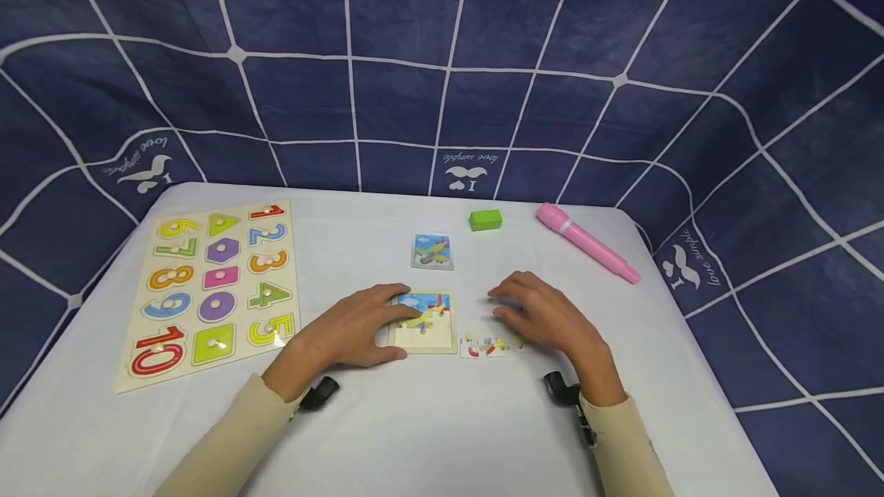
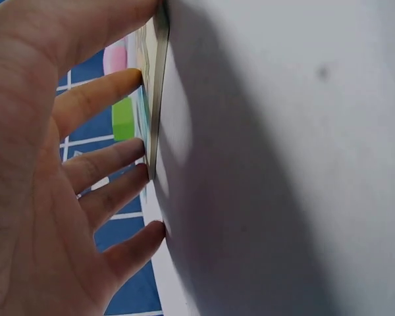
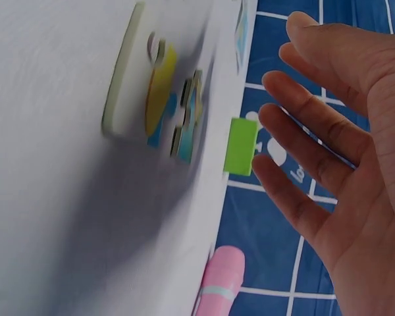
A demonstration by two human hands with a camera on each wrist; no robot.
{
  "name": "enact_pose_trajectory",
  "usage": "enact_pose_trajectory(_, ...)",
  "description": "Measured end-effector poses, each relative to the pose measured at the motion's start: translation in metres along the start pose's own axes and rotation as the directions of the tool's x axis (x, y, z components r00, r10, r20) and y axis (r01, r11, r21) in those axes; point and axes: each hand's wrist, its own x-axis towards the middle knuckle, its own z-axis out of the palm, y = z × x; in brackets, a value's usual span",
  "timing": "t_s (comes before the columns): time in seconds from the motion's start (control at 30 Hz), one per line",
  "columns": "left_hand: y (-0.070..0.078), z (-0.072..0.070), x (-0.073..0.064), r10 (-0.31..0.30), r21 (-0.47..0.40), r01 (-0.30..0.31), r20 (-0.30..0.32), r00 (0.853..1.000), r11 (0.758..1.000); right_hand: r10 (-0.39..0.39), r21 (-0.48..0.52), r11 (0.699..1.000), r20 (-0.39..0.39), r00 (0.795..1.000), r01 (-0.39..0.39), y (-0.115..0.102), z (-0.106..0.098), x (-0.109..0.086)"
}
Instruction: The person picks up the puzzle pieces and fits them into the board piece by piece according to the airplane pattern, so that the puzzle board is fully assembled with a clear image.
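Observation:
A small wooden jigsaw puzzle board point(image 1: 426, 338) with a partly filled airplane picture lies flat on the white table. My left hand point(image 1: 359, 326) rests on its left side, fingers spread: the index fingertip touches the picture and the thumb is at the near left edge. In the left wrist view the fingertips touch the board point(image 2: 157, 99) and table. My right hand point(image 1: 545, 313) hovers above the table right of the board, holding nothing, its fingers loosely bent. Just under and left of it lie several loose puzzle pieces point(image 1: 470, 347), partly hidden by the hand.
Behind the board lies a small airplane picture card point(image 1: 433, 251). Farther back are a green block point(image 1: 486, 220) and a pink pen-shaped toy point(image 1: 587, 242). A large number and shape peg board point(image 1: 238, 355) covers the left side. Blue gridded cloth point(image 1: 400, 106) hangs around the table.

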Motion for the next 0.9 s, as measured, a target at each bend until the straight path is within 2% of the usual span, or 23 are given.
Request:
enact_pose_trajectory(0.13,-0.004,-0.002,-0.001,-0.011,-0.016,0.011,0.021,1.0,1.0,0.025,0.007,1.0,-0.003,1.0,-0.025,0.004,-0.002,-0.006)
enact_pose_trajectory(0.43,-0.014,-0.009,-0.004,-0.03,-0.029,0.03,0.015,0.999,0.999,0.07,0.026,0.997,0.001,0.998,-0.07,0.012,-0.002,-0.019)
enact_pose_trajectory(0.9,-0.018,-0.009,-0.004,-0.039,-0.055,0.039,0.002,0.999,0.998,0.102,0.057,0.993,-0.004,0.995,-0.102,0.024,0.001,-0.031)
